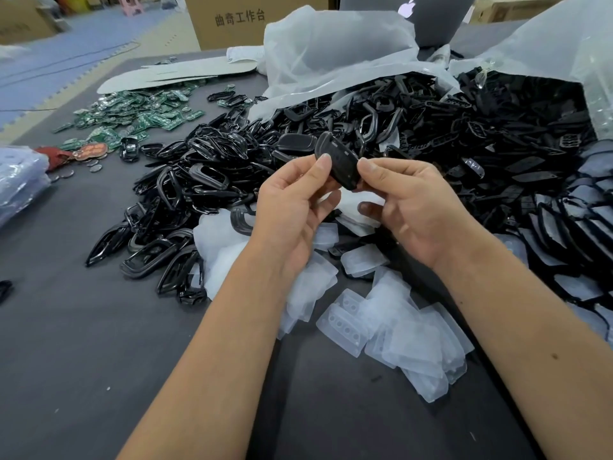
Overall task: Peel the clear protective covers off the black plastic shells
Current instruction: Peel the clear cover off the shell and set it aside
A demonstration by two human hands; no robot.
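Note:
Both hands hold one black plastic shell (338, 161) up over the table, tilted, with a faint clear cover still over its face. My left hand (295, 207) pinches its left edge between thumb and fingers. My right hand (408, 207) pinches its lower right end with thumb and forefinger. Under my hands lies a heap of peeled clear covers (394, 323). A large pile of black shells and frames (381, 127) spreads across the table behind.
Green circuit boards (132, 117) lie at the far left. White plastic bags (331, 54) spill black parts at the back and right. A laptop (428, 14) and a cardboard box (238, 21) stand behind. Bagged items (16, 180) sit at the left edge.

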